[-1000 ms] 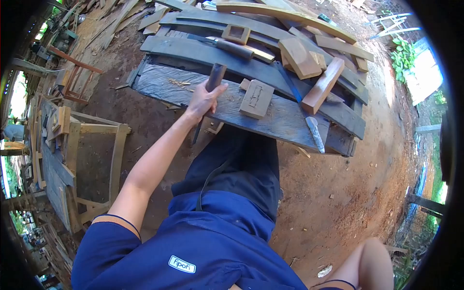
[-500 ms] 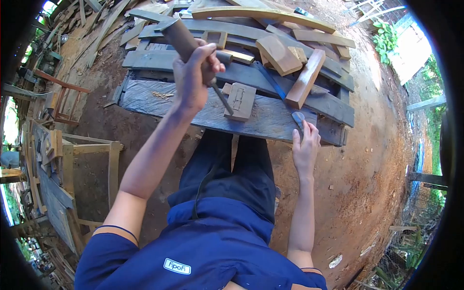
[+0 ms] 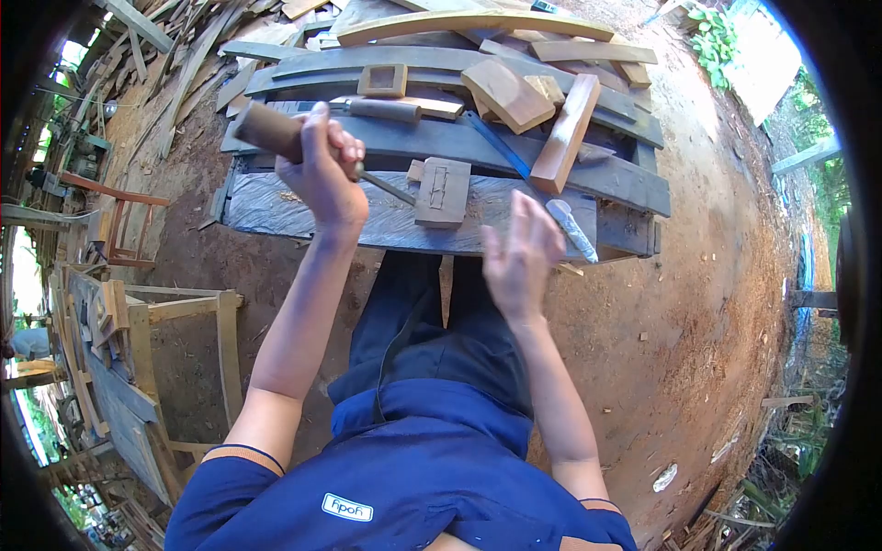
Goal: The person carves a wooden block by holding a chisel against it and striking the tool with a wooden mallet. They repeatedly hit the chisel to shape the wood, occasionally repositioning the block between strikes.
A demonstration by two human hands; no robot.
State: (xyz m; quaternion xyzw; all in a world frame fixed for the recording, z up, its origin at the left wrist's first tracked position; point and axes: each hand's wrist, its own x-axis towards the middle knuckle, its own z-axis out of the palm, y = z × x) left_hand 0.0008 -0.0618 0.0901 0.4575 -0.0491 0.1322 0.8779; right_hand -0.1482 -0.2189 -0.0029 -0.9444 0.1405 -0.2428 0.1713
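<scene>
My left hand (image 3: 326, 165) is wrapped round the thick brown wooden handle of a chisel (image 3: 390, 189). Its narrow metal blade slants down to the right, the tip right at the left side of a small wooden block (image 3: 451, 182). Dark lines outline a long narrow shape on the block's top face. My right hand (image 3: 522, 257), a little blurred, holds nothing, its fingers spread over the near edge of the bench (image 3: 344, 216). Just right of it lies a slim white-and-blue stick-like item (image 3: 572, 230), reaching over the bench edge.
Behind the block lie a blue straight strip (image 3: 496, 144), a squared wooden bar (image 3: 565, 138), a second chisel (image 3: 386, 109) and a small wooden frame (image 3: 382, 81). Long boards (image 3: 478, 23) are piled at the back. A wooden frame stand (image 3: 184, 310) is on the left.
My right hand has let go of the white-and-blue item and moved left. My left hand has moved left and down, tilting the chisel flatter. The view has shifted slightly.
</scene>
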